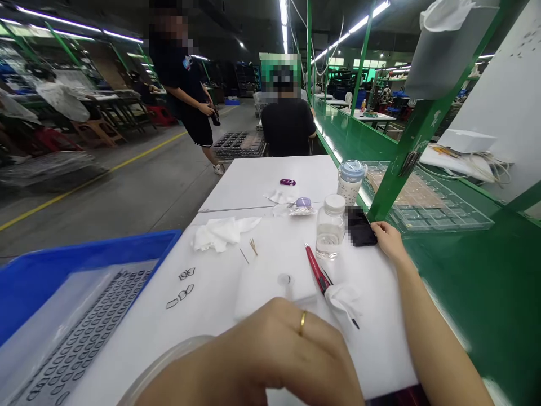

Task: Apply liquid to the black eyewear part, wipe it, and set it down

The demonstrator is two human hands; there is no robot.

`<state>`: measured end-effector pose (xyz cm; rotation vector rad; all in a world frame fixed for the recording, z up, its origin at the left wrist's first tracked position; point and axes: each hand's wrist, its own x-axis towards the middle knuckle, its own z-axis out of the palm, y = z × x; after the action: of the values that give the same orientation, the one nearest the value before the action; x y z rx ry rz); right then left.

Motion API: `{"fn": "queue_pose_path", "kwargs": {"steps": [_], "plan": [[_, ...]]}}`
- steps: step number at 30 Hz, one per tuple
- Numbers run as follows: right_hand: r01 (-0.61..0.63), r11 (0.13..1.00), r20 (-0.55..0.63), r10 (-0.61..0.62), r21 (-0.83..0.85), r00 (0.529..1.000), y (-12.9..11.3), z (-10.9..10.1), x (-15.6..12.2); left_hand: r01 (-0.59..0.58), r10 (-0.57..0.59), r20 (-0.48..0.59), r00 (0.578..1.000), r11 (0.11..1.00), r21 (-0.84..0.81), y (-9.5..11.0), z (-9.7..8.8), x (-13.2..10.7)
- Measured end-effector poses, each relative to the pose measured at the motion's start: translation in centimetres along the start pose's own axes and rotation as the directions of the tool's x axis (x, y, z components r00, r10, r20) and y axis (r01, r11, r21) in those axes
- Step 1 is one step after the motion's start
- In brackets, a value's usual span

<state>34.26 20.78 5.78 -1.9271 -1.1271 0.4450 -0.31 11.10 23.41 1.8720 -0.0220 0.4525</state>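
Right now the right hand (389, 238) lies open and relaxed on the white worktable (270, 372), its fingertips (376, 226) touching the edge of a black handheld device (360, 229). The left hand (279, 355) is curled knuckles-up, a gold ring (302, 322) on one finger, and whether it grips anything cannot be told. It hangs just over a white foam pad (270, 290), with a clear plastic dish (169, 358) under its wrist. A slim red tool (316, 270) lies beside the pad, its tip past a white wipe (343, 299). A clear bottle of liquid (330, 228) stands just beside the black handheld device, and a blue plastic tray (80, 282) of small dark loops sits at the table's left edge
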Motion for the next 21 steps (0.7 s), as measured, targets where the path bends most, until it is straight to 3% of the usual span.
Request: {"fn": "queue_pose_path", "kwargs": {"steps": [14, 21], "plan": [[-0.013, 1.000, 0.018, 0.014, -0.008, 1.000, -0.2, -0.1, 0.0, -0.020, 0.018, 0.067, 0.998, 1.000, 0.018, 0.4, -0.2, 0.2], [0.018, 1.000, 0.011, -0.018, 0.008, 1.000, 0.2, 0.1, 0.1, -0.077, 0.073, -0.124, 0.990, 0.997, -0.026, -0.9, 1.5, -0.2]]}}
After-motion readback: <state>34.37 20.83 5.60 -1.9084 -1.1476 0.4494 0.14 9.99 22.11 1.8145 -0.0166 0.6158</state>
